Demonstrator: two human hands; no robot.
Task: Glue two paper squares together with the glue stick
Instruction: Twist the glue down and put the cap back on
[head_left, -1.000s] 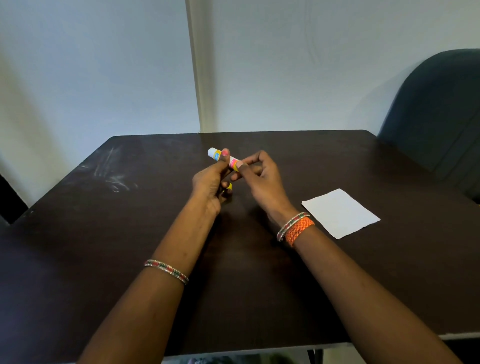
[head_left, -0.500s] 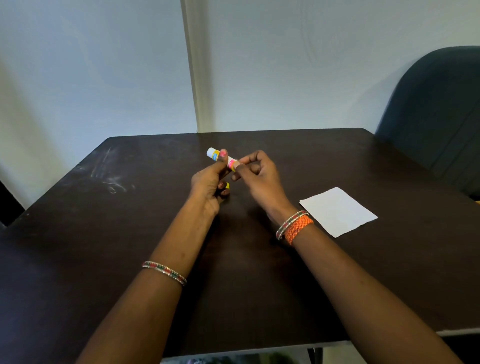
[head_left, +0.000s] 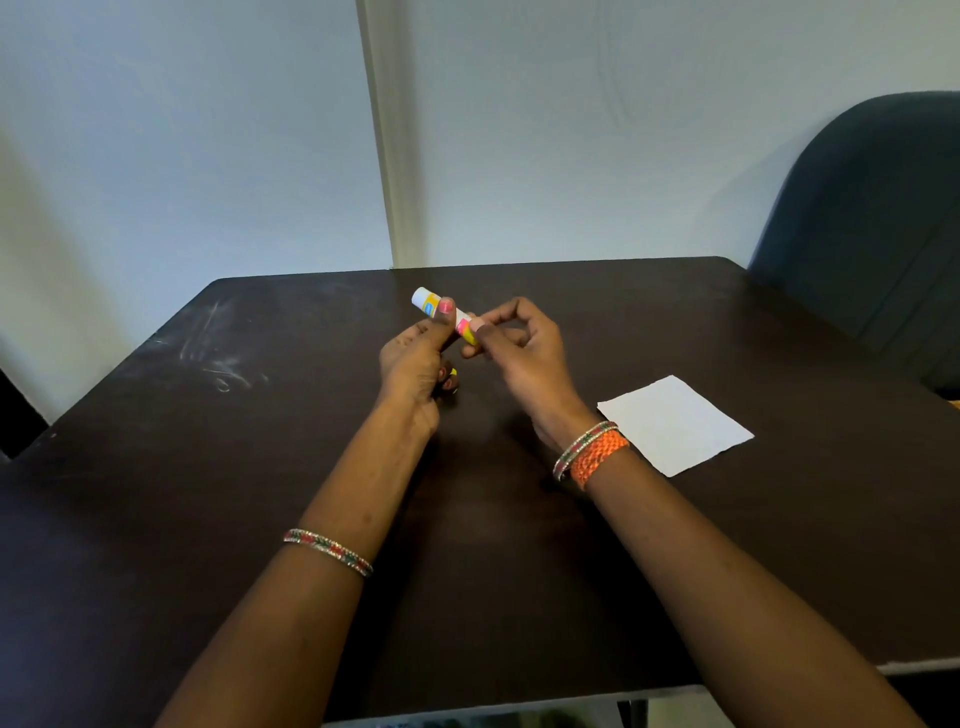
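1. Above the table (head_left: 260, 467), over its middle and toward the far edge, both hands hold the glue stick (head_left: 441, 314) clear of the surface.
2. The glue stick lies tilted, its white end up and away to the left, its yellow end down toward the right hand (head_left: 524, 358).
3. The left hand (head_left: 415, 364) grips the stick's middle, thumb laid along the top with a pink nail showing; its lower fingers are curled, and a small yellow thing (head_left: 453, 372) peeks out of them, too hidden to tell what it is.
4. The right hand pinches the stick's yellow end between thumb and forefinger, the other fingers loosely curled behind.
5. To the right of the hands, well apart from the glue stick, white paper (head_left: 675, 423) lies flat on the table; whether it is one sheet or two stacked cannot be told.
6. The right wrist carries an orange braided band (head_left: 597, 457) beside a thin beaded bangle; the left forearm carries a bangle (head_left: 328, 551) of the same kind.
7. Pale scuff marks (head_left: 218, 358) show on the table to the left of the hands.
8. A dark chair (head_left: 872, 218) stands past the table's far right corner, against a pale wall (head_left: 571, 130).
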